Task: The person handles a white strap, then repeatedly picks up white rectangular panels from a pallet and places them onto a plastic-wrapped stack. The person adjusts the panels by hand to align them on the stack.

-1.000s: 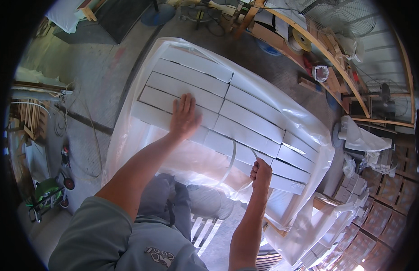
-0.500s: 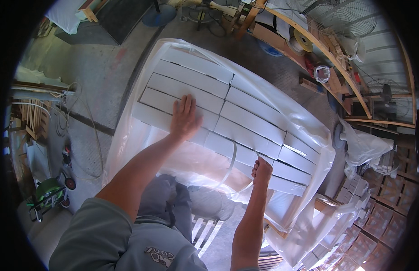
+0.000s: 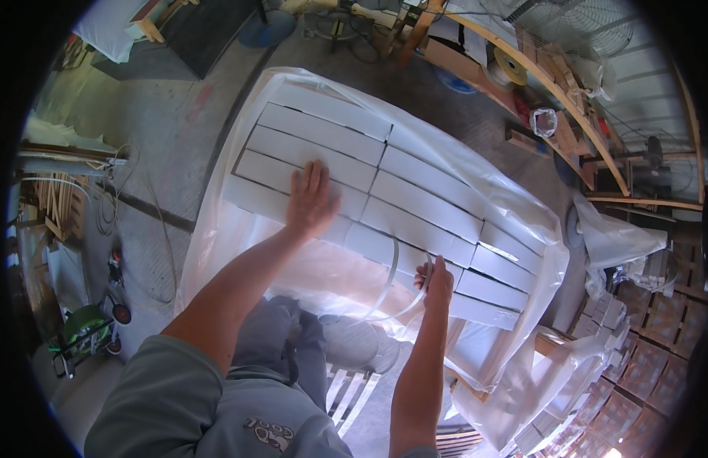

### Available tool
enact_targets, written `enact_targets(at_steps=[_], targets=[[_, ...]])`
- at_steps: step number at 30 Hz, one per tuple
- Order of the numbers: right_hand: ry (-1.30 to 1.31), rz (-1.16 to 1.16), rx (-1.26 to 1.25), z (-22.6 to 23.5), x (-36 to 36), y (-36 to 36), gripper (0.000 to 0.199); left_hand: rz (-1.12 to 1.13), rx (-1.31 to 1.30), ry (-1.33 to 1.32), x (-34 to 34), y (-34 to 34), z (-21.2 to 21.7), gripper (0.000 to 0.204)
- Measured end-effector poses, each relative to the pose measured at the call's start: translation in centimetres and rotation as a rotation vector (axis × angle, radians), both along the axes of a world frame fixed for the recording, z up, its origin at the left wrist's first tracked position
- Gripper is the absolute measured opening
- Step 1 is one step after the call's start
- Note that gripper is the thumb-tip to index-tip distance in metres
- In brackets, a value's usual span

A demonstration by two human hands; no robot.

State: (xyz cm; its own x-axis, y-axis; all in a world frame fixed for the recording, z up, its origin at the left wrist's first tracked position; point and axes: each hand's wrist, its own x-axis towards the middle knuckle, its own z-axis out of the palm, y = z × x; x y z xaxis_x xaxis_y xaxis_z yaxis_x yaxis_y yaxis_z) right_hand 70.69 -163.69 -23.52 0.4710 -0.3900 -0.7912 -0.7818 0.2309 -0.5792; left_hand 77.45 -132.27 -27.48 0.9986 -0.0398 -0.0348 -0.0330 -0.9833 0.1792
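Long white boxes lie side by side in rows, with clear plastic sheeting around the stack. My left hand rests on the boxes at the near left, palm down and fingers stretched out, holding nothing. At the near right edge of the stack, my right hand pinches a pale packing strap between thumb and fingers. The strap curves over the near edge of the boxes and hangs in a loop in front of the stack. Its lower part is hard to follow against the plastic.
More plastic-wrapped goods stand at the lower right, beside stacked brown cartons. A wooden slatted pallet lies near my legs. Far right is a cluttered workbench with a spool. A green wheeled machine stands at left.
My right hand has shifted slightly and loosened its fist into a pinch, with the strap now curving up past the fingers. The left hand stays in nearly the same place.
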Motion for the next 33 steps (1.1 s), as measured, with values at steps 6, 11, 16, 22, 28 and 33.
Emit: enact_targets(at_steps=[6,11,16,22,28,33], targets=[[-0.148,0.063,-0.038,-0.5,-2.7,-0.1,0.024,-0.015,0.043,-0.042,-0.2,-0.2,0.0,0.069],[-0.13,0.133,-0.179,-2.5,-0.6,0.9,0.029,-0.01,0.059,-0.064,-0.1,-0.4,0.0,0.069],[-0.292,0.12,-0.075,-3.3,-3.5,1.1,0.032,-0.025,0.084,-0.141,-0.3,-0.3,-0.5,0.067],[-0.276,0.467,-0.225,-8.7,-17.0,2.4,0.031,-0.059,0.087,-0.235,-0.3,0.0,-1.8,0.065],[0.187,0.698,-0.778,-14.4,-36.1,3.7,0.041,-0.054,0.114,-0.245,-0.4,0.0,-2.5,0.066],[0.124,0.332,-0.302,-14.7,-46.4,5.5,0.031,-0.092,0.21,-0.279,-0.2,0.2,-3.1,0.066]])
